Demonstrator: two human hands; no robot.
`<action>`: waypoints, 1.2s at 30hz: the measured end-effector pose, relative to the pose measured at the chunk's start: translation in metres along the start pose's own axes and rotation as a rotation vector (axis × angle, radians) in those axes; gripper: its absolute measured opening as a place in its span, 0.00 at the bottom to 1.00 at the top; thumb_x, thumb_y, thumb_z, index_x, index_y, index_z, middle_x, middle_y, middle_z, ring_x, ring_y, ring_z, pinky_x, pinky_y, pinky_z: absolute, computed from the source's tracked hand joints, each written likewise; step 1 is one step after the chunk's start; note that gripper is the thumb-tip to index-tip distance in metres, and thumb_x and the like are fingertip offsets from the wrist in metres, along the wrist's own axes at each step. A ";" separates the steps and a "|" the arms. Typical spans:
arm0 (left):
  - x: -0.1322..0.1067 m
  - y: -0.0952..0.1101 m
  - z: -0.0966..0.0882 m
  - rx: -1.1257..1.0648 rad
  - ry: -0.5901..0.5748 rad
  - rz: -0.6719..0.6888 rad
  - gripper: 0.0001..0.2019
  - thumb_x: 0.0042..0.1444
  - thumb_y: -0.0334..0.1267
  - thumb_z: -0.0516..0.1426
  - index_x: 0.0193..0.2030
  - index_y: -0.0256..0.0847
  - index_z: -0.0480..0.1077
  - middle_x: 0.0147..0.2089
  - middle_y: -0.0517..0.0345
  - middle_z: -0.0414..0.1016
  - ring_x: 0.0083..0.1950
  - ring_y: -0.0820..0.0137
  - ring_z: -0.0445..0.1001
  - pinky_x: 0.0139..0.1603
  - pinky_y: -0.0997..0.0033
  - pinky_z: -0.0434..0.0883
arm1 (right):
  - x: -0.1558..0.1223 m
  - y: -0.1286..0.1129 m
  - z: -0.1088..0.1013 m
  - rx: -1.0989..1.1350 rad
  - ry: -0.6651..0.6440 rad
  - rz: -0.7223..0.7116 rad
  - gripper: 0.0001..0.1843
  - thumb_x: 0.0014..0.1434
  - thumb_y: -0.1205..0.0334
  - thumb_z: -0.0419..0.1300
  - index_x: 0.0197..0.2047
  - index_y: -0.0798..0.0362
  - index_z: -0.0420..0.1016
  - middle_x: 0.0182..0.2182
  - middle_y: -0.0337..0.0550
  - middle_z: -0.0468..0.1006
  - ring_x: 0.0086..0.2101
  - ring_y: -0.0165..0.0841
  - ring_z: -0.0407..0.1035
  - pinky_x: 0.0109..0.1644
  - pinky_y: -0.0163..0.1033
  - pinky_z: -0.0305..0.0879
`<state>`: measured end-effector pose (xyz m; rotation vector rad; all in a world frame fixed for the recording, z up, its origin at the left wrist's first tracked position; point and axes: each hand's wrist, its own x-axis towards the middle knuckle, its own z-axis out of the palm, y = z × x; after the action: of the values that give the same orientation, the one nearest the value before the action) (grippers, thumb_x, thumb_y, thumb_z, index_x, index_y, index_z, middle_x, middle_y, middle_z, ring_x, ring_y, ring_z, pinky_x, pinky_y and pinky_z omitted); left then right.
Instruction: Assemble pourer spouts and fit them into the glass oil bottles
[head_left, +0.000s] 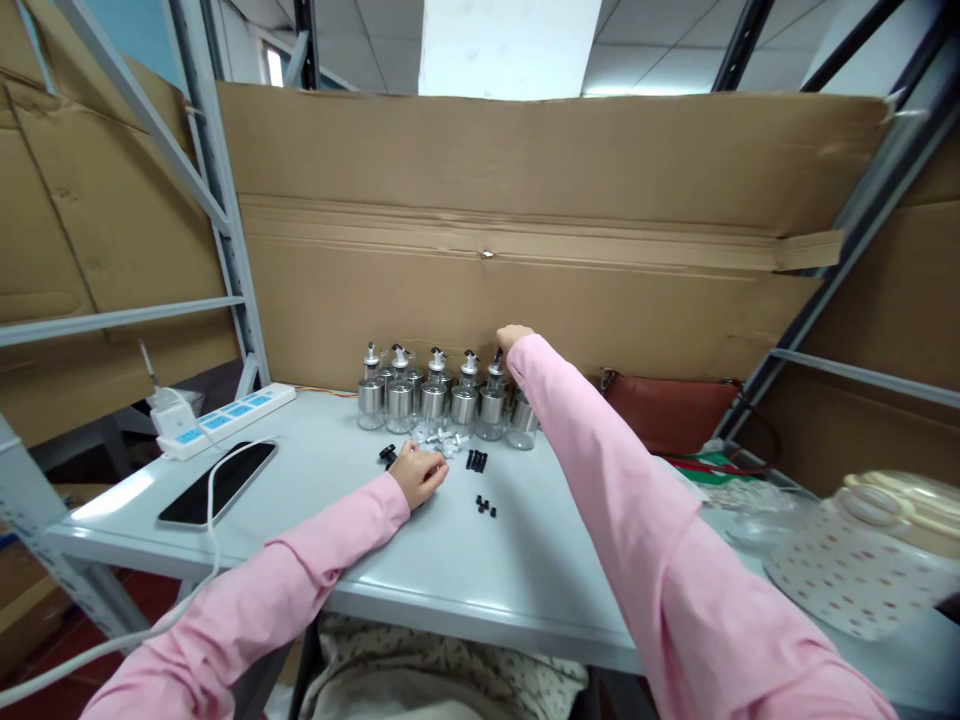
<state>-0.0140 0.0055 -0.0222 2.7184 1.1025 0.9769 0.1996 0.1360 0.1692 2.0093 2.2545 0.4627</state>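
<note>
Presently, head view: right hand [514,336] reaches to the 12 o'clock edge of the white counter [450,560], fingers closed round the pour-spout cap of the bottle [493,400] at the right end of the front row. That bottle stands upright among a cluster of like bottles [420,398], glass bodies with metal sleeves, packed touching one another against the cardboard wall [525,260].

Left hand [420,472] rests on the counter just at 6 o'clock of the cluster, fingers curled loosely over small white parts [442,440]; whether it grips one cannot be told. Small black caps [485,505] lie scattered at 3 o'clock of that hand, near but apart.

Handling judgement: bottle looks rigid, fairly light if unfilled, glass below so breakable and probably slick; the metal sleeve seems the surer hold, since the spout is narrow and may pull off. Neighbours stand close enough to topple.

Writing: none legible on bottles or parts. Power strip [225,418] and dark phone [217,482] at 9 o'clock carry no readable marks.
</note>
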 end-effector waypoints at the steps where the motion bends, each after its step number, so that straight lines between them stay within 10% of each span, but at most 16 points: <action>1: 0.000 0.000 0.000 0.000 -0.002 -0.004 0.12 0.57 0.38 0.44 0.27 0.38 0.64 0.22 0.63 0.68 0.23 0.76 0.61 0.42 0.66 0.53 | 0.000 0.000 0.002 -0.008 0.007 0.002 0.20 0.41 0.68 0.65 0.42 0.56 0.76 0.44 0.56 0.74 0.45 0.42 0.69 0.45 0.37 0.64; 11: -0.001 0.004 -0.001 0.002 -0.002 -0.003 0.13 0.57 0.39 0.43 0.28 0.38 0.64 0.21 0.63 0.68 0.24 0.75 0.62 0.43 0.65 0.54 | -0.005 0.001 0.015 -0.006 0.079 0.021 0.17 0.45 0.67 0.62 0.41 0.61 0.76 0.41 0.60 0.75 0.42 0.41 0.71 0.42 0.36 0.65; 17: 0.000 0.009 -0.008 -0.026 0.004 0.012 0.14 0.58 0.40 0.42 0.28 0.39 0.64 0.24 0.60 0.69 0.26 0.74 0.63 0.43 0.64 0.55 | -0.023 0.025 -0.021 0.017 0.213 0.074 0.16 0.50 0.62 0.59 0.44 0.55 0.75 0.44 0.55 0.74 0.44 0.42 0.69 0.43 0.39 0.63; 25: -0.021 0.074 -0.057 -0.033 0.328 0.119 0.07 0.56 0.34 0.46 0.30 0.40 0.63 0.27 0.58 0.68 0.32 0.70 0.65 0.45 0.62 0.57 | -0.109 0.042 -0.076 0.174 0.759 0.122 0.14 0.56 0.56 0.53 0.41 0.51 0.75 0.41 0.45 0.75 0.40 0.37 0.68 0.39 0.38 0.60; 31: -0.043 0.089 -0.021 -0.440 0.693 -0.205 0.18 0.51 0.39 0.55 0.45 0.42 0.52 0.46 0.50 0.61 0.48 0.66 0.65 0.43 0.65 0.65 | -0.187 -0.001 -0.056 0.220 0.784 -0.094 0.13 0.56 0.57 0.53 0.36 0.52 0.75 0.35 0.44 0.74 0.33 0.33 0.67 0.31 0.35 0.54; 36: -0.057 0.088 0.007 -0.634 0.515 -0.315 0.40 0.42 0.46 0.62 0.55 0.43 0.42 0.58 0.40 0.51 0.60 0.57 0.56 0.56 0.53 0.59 | -0.227 -0.041 -0.015 0.332 0.617 -0.391 0.09 0.56 0.59 0.54 0.32 0.51 0.74 0.29 0.42 0.73 0.25 0.29 0.64 0.27 0.34 0.50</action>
<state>0.0127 -0.0958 -0.0351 1.7830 0.9959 1.6623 0.1865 -0.0934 0.1414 1.6180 3.1922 0.7948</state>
